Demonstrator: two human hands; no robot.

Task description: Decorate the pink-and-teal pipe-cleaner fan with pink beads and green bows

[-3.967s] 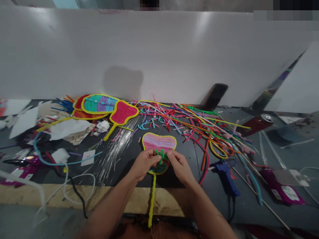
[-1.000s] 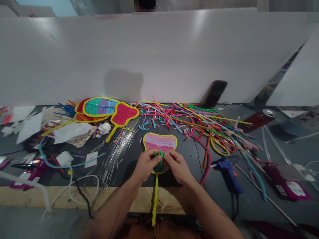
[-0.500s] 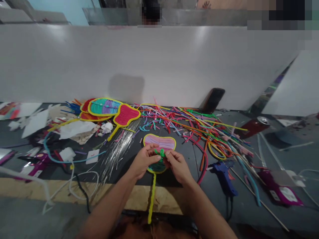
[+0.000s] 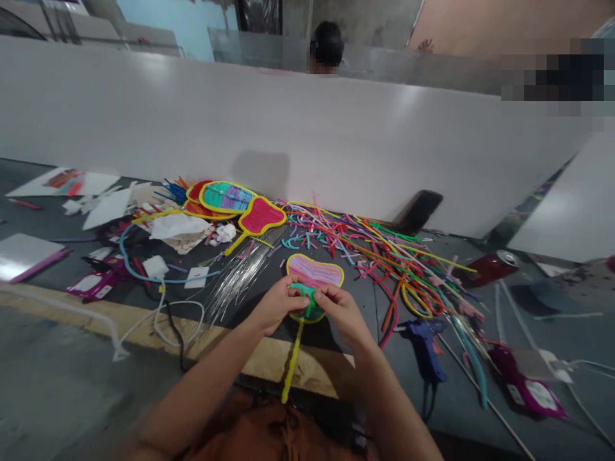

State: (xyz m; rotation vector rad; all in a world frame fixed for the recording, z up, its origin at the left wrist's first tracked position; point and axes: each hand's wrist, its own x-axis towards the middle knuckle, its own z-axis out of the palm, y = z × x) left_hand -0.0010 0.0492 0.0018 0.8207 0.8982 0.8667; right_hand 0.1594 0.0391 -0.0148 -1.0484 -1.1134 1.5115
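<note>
My left hand (image 4: 277, 306) and my right hand (image 4: 340, 308) meet over a fan-shaped pipe-cleaner piece (image 4: 314, 270), its face pink and lilac above, dark green below, edged in yellow. Between the fingertips of both hands is a green pipe cleaner (image 4: 307, 296), bent into a small looped shape. Both hands are closed in a pinch on it. A yellow stem (image 4: 292, 368) runs from the piece down over the table edge toward my body. My fingers hide the middle of the piece.
Loose pipe cleaners (image 4: 369, 246) lie in a heap behind my hands. Finished yellow-edged shapes (image 4: 262, 216) and silvery strands (image 4: 240, 275) are left. At right are a blue glue gun (image 4: 425, 349), a drink can (image 4: 490, 269) and a phone (image 4: 420, 211) against the white partition (image 4: 192, 115).
The view has shifted and tilted slightly. My fingers have closed in over the green pipe cleaner, and its loops look different between the fingertips.
</note>
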